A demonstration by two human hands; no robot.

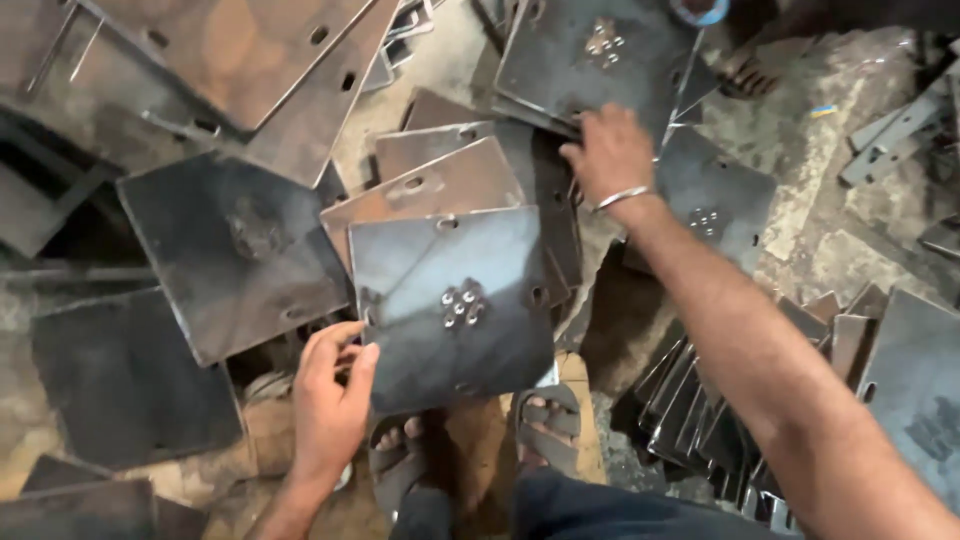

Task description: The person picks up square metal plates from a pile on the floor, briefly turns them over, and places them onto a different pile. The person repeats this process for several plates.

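Observation:
A square steel plate (455, 300) with a cluster of small holes in its middle lies tilted on top of a pile. My left hand (330, 400) grips its lower left corner, thumb over the edge. My right hand (610, 155), with a metal bangle at the wrist, reaches farther back. Its fingers rest on the edge of a dark steel plate (590, 50) and on the stacked plates (450, 180) beneath. My sandalled feet (545, 425) stand under the held plate.
Steel plates lie scattered all around: a large dark one (235, 250) at the left, rusty ones (250, 50) at the top left, a leaning row (700, 410) at the right. Another person's foot (750, 70) shows at the top right on the dirty floor.

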